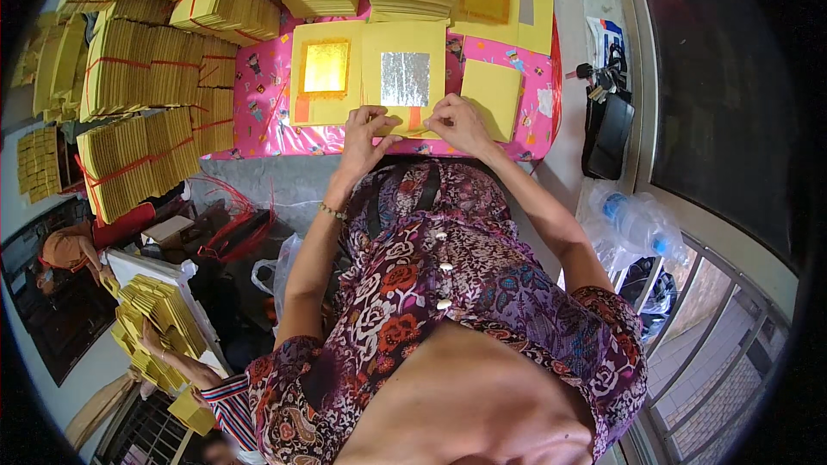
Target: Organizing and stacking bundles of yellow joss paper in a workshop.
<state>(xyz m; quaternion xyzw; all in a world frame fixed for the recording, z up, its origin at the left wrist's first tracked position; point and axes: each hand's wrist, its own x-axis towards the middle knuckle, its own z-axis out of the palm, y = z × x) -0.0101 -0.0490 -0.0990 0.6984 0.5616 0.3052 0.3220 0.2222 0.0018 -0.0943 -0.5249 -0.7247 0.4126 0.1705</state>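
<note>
The yellow sheet (402,76) with a silver foil square (406,82) lies on the pink cover (269,139), at twelve o'clock from the person's chest; the left hand (369,131) bends its fingers at the sheet's seven o'clock corner, the right hand (459,123) brings its fingertips together near five o'clock; whether either grasps paper, I cannot tell. Uneven pulling might crease or skew the near edge; a dragging fingertip could scuff the foil; the slick-looking cover may let the sheet slide. The foil is shiny and crinkled, the paper matt and flat, with an orange strip (414,114) at six o'clock; a gold-foiled sheet (327,73) adjoins at nine o'clock; beyond it, toward ten, blocky paper bundles (138,69) show ridged edges under red ties.
</note>
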